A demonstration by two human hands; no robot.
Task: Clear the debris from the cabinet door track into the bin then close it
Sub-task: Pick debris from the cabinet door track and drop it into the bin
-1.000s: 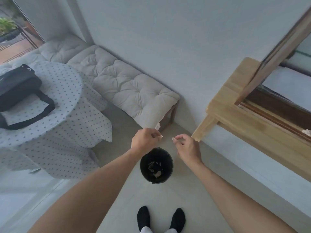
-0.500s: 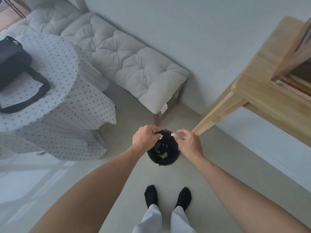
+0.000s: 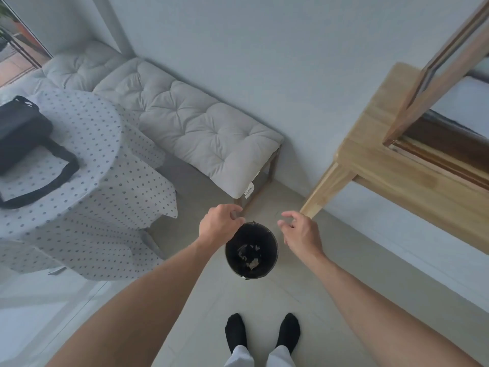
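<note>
A small round black bin (image 3: pixel 250 250) stands on the pale floor in front of my feet, with a few scraps of debris (image 3: pixel 248 256) lying at its bottom. My left hand (image 3: pixel 220 222) hovers over the bin's left rim, fingers loosely curled and holding nothing. My right hand (image 3: pixel 299 230) hangs just right of the bin, fingers spread and empty. The wooden cabinet (image 3: pixel 397 165) stands at the right against the wall. Its sliding door (image 3: pixel 444 67) leans across the top right, and the dark track (image 3: pixel 447 157) runs below it.
A cushioned bench (image 3: pixel 201 128) stands along the wall behind the bin. A round table with a dotted cloth (image 3: pixel 87 165) fills the left side and carries a black bag (image 3: pixel 23 133). My feet in black socks (image 3: pixel 262 335) stand just behind the bin.
Both hands pinched small bits above the bin before; now the fingers have spread, the bits are gone from them, and the hands have drawn apart to either side of the bin.
</note>
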